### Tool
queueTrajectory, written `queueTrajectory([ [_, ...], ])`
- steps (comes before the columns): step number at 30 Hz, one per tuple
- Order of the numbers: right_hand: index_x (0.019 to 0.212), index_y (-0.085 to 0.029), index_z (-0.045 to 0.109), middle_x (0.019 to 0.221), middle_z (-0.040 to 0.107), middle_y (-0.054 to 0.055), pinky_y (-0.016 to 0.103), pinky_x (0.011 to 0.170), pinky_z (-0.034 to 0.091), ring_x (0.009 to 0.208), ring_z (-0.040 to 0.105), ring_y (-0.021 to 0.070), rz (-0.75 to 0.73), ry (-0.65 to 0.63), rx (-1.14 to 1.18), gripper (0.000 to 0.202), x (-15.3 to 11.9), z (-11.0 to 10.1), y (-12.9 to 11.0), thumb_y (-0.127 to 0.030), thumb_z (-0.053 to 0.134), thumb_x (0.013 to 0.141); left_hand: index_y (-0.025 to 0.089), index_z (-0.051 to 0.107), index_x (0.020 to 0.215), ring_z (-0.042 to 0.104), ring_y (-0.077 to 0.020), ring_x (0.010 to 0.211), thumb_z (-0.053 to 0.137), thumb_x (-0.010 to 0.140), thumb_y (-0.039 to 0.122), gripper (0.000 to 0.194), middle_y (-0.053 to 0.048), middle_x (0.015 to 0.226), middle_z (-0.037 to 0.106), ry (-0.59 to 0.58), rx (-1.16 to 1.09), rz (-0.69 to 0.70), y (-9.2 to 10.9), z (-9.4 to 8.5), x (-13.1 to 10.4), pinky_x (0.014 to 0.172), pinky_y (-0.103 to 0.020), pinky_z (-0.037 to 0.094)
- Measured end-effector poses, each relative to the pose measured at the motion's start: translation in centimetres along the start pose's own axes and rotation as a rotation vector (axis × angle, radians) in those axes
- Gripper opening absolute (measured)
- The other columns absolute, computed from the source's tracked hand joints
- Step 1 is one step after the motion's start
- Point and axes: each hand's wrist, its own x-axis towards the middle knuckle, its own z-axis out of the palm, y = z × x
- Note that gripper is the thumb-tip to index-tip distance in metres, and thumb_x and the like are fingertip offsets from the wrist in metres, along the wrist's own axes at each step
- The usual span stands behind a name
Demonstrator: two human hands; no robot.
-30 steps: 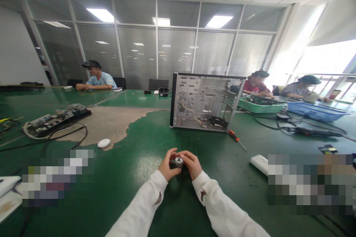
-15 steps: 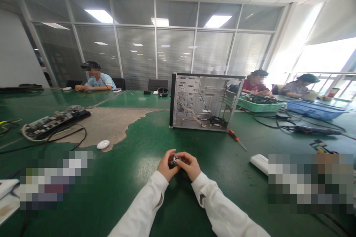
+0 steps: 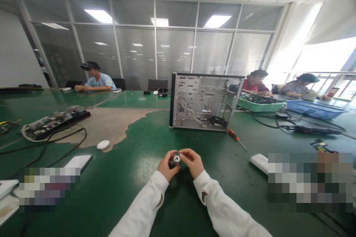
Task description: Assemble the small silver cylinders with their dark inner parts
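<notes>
1. Silver-coloured metal makes up the small cylindrical part (image 3: pixel 176 160) between the two hands, low in the middle of the view; a dark hole shows in its upward-facing end.
2. The left hand (image 3: pixel 167 166) is closed around this part, thumb on the near side and fingers curled along the far side.
3. The right hand (image 3: pixel 194 163) has its thumb and fingertips drawn together at the part's right edge; whether they grip it, or something tiny beside it, I cannot tell.
4. Both forearms, in white sleeves (image 3: pixel 139 202), reach in over a glossy green table (image 3: pixel 119 177).
5. Beyond the hands stands an open computer case (image 3: pixel 189 98), its side off toward the viewer, with loose cables and a black component low inside.
6. A screwdriver with an orange-and-black handle (image 3: pixel 233 134) lies just beside the case's lower right corner, blade pointing toward the near right.
7. To the left, a white round disc (image 3: pixel 103 144) sits at the edge of a bare brownish patch (image 3: pixel 111 122); a long opened device (image 3: pixel 57 123) with exposed parts lies farther left.
8. To the right are a green basket (image 3: pixel 261 107) filled with cables and a blue basket (image 3: pixel 311 110).
</notes>
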Motion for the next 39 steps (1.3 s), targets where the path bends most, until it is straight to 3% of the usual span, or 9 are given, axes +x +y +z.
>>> queueTrajectory([
  [5,0.067,-0.021,0.062,0.066,0.059,0.0,0.028,0.064,0.041,0.065,0.051,0.015,-0.047,0.07,-0.221,0.011,0.6,-1.6,0.8,-0.028,0.062,0.058,0.019,0.049,0.099,0.055,-0.0177,0.088,0.057,0.056,0.011,0.044,-0.004,0.095,0.059,0.084,0.043,-0.018,0.2,-0.4,0.0,0.073,-0.028,0.041],
  [10,0.063,-0.025,0.064,0.07,0.059,0.0,0.031,0.075,0.038,0.071,0.05,0.0162,-0.126,-0.028,-0.41,0.007,1.1,-3.1,1.6,-0.022,0.062,0.056,0.018,0.051,0.095,0.055,-0.0176,0.085,0.057,0.056,0.012,0.039,-0.004,0.093,0.06,0.155,0.068,-0.053,0.2,-0.8,0.2,0.071,-0.028,0.041],
  [16,0.059,-0.028,0.065,0.083,0.059,0.001,0.036,0.086,0.03,0.086,0.049,0.0193,-0.062,-0.095,-0.514,0.012,1.4,-3.9,2.3,-0.018,0.064,0.052,0.017,0.053,0.092,0.055,-0.0166,0.082,0.056,0.056,0.011,0.037,-0.004,0.09,0.06,0.188,0.065,-0.053,0.1,-0.7,0.2,0.068,-0.027,0.042],
  [25,0.055,-0.029,0.064,0.087,0.059,0.0,0.039,0.088,0.027,0.089,0.047,0.0207,-0.01,-0.092,-0.556,0.013,1.4,-4.3,2.5,-0.017,0.066,0.049,0.018,0.054,0.091,0.056,-0.0162,0.08,0.056,0.055,0.009,0.037,-0.003,0.088,0.061,0.237,0.066,-0.064,-0.5,-0.2,0.4,0.065,-0.025,0.042],
  [28,0.056,-0.027,0.064,0.085,0.061,0.0,0.037,0.087,0.028,0.088,0.048,0.0201,0.004,-0.092,-0.456,0.015,1.6,-4.5,2.4,-0.018,0.069,0.045,0.018,0.054,0.091,0.055,-0.0163,0.08,0.056,0.055,0.009,0.037,-0.003,0.088,0.061,0.233,0.069,-0.064,-0.7,-0.2,0.5,0.065,-0.025,0.042],
  [31,0.06,-0.023,0.065,0.072,0.062,0.0,0.032,0.08,0.035,0.076,0.052,0.0174,0.099,0.011,-0.179,0.019,2.1,-4.8,2.5,-0.022,0.071,0.043,0.018,0.053,0.092,0.055,-0.0169,0.082,0.056,0.056,0.011,0.037,-0.003,0.09,0.06,0.192,0.063,-0.062,-0.4,-0.5,0.4,0.066,-0.026,0.042],
  [36,0.071,-0.018,0.063,0.073,0.064,0.001,0.024,0.063,0.042,0.07,0.056,0.0131,0.188,0.223,0.089,0.021,3.2,-6.1,3.4,-0.03,0.066,0.054,0.019,0.051,0.097,0.053,-0.0179,0.088,0.058,0.056,0.014,0.042,-0.005,0.095,0.058,0.152,0.047,-0.065,-0.3,-0.8,0.2,0.071,-0.028,0.041],
  [39,0.072,-0.017,0.06,0.072,0.065,0.001,0.023,0.058,0.045,0.066,0.058,0.0118,0.241,0.343,0.26,0.018,3.7,-7.1,4.1,-0.029,0.063,0.059,0.017,0.049,0.1,0.052,-0.0187,0.09,0.059,0.059,0.024,0.043,-0.007,0.097,0.057,0.178,-0.029,-0.07,-0.8,-0.5,0.5,0.071,-0.028,0.041],
])
